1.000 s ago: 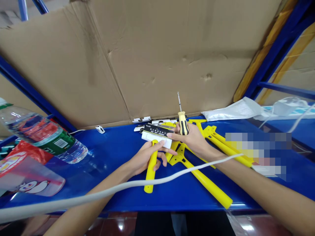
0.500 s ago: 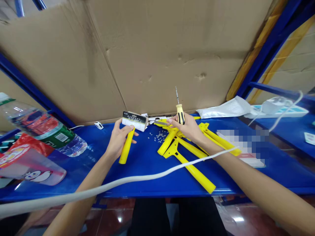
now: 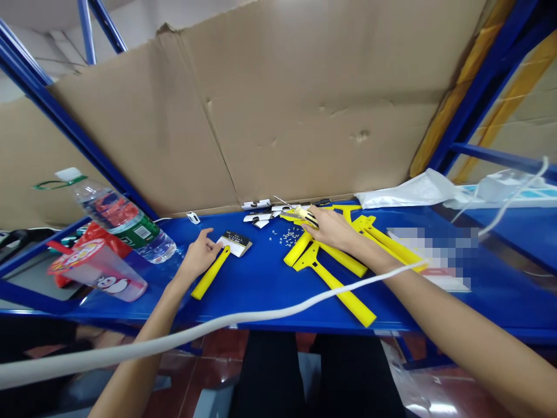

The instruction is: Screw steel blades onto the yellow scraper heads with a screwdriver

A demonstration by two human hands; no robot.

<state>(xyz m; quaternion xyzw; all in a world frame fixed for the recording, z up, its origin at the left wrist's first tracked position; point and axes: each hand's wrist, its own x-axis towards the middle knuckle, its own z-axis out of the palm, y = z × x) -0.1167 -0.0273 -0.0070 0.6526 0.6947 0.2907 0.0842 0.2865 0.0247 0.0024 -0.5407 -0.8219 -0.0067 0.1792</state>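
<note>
On the blue workbench (image 3: 261,302), the left hand (image 3: 198,253) lies open beside a yellow handle (image 3: 211,273), the right hand (image 3: 333,228) curls around a screwdriver (image 3: 308,217), small screws (image 3: 282,237) lying loose

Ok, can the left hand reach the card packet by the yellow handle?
Probably yes. The left hand sits open just beside the card packet, with only blue tabletop between them; the yellow plastic handle lies below its near edge and doesn't block the way.

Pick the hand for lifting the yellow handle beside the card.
Left: the left hand is empty and right beside the yellow handle, while the right hand is on the screwdriver, farther off.
</note>
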